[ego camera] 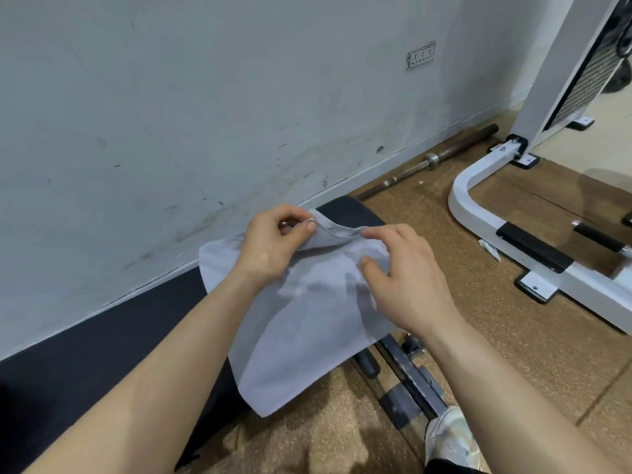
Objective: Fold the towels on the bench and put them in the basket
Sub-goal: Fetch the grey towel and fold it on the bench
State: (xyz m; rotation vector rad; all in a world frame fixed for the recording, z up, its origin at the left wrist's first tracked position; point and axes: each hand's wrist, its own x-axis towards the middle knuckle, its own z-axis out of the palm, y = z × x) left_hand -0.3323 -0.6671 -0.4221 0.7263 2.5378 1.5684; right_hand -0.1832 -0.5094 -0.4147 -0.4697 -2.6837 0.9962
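Head view looks down over my two bare forearms at a grey towel (301, 313) spread on the black padded bench (113, 340) that stands along the wall (205, 97). The towel lies across the bench near its far end, its long axis running from the wall-side edge over to the near edge, where its lower corner hangs off the padding above the cork floor (506, 336). My left hand (273, 244) is clenched on the towel's far edge, thumb and forefinger pinching the hem and lifting it slightly so a fold of cloth rises off the bench. My right hand (403, 278) sits just beside it on the same raised edge, fingertips and thumb closed on the cloth near the towel's far right corner. The rest of the towel lies flat and lightly creased. Beyond the bench end, a barbell (441, 155) lies on the floor against the wall, and a white machine frame (478, 213) stands to the right. My shoe (448, 436) shows near the bottom.
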